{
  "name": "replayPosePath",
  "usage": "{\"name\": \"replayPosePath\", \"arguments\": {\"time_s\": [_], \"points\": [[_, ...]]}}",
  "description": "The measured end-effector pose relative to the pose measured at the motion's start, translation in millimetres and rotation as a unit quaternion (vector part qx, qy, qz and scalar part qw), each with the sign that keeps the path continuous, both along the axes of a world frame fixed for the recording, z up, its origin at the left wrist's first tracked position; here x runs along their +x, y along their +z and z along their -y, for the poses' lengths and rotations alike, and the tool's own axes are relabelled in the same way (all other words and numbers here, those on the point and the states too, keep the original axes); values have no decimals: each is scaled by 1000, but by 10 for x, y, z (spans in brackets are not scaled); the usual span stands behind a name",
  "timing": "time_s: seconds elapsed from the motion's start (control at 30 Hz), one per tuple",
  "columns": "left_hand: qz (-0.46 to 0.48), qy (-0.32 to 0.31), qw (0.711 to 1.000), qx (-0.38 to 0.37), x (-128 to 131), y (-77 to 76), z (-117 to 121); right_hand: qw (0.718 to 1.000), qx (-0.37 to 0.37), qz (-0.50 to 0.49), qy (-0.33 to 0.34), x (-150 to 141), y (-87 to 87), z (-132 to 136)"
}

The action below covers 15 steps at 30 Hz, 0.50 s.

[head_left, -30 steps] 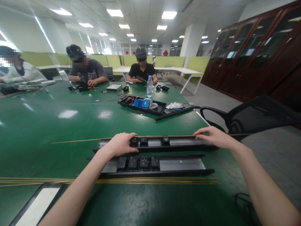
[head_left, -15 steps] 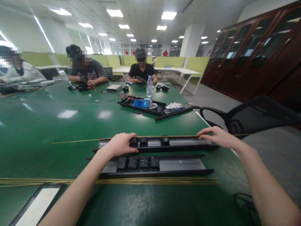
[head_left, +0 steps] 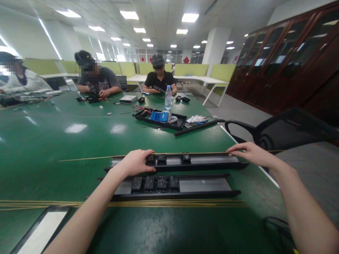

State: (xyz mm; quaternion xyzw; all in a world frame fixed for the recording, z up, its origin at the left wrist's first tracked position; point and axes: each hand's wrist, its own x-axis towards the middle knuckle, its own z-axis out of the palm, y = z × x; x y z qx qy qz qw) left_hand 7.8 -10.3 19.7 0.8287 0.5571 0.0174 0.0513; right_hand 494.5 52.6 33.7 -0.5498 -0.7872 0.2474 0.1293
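Observation:
A long black-edged metal channel [head_left: 212,160] with black socket-like blocks [head_left: 186,158] in it lies across the green table. My left hand [head_left: 136,162] is closed around its left part, thumb on the near wall and fingers over the far one. Along the far wall runs a thin brass-coloured rod [head_left: 84,158], which sticks out past both ends of the channel. Near the right end, my right hand [head_left: 246,153] has thumb and fingers pinched on this rod. A second channel [head_left: 206,185] with several black blocks lies closer to me.
Several loose brass rods [head_left: 180,203] lie in front of the near channel. A white-faced tablet-like object [head_left: 43,231] is at lower left. Farther back are a black tray [head_left: 181,121], a water bottle [head_left: 168,98], a black strip [head_left: 198,127] and co-workers. A chair [head_left: 288,128] stands right.
My right hand has slid rightward along the rod toward the right end of the channel. The left hand and both channels stay nearly where they were.

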Motion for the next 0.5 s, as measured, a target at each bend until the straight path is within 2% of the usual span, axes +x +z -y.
{"name": "replayPosePath", "arguments": {"time_s": [0.3, 0.5], "points": [[9, 1, 1000, -8, -11, -18, -12, 1000, -6, -21, -20, 6, 37, 49], [3, 1, 1000, -1, 5, -12, -9, 998, -19, -23, -57, 39, 81, 86]]}}
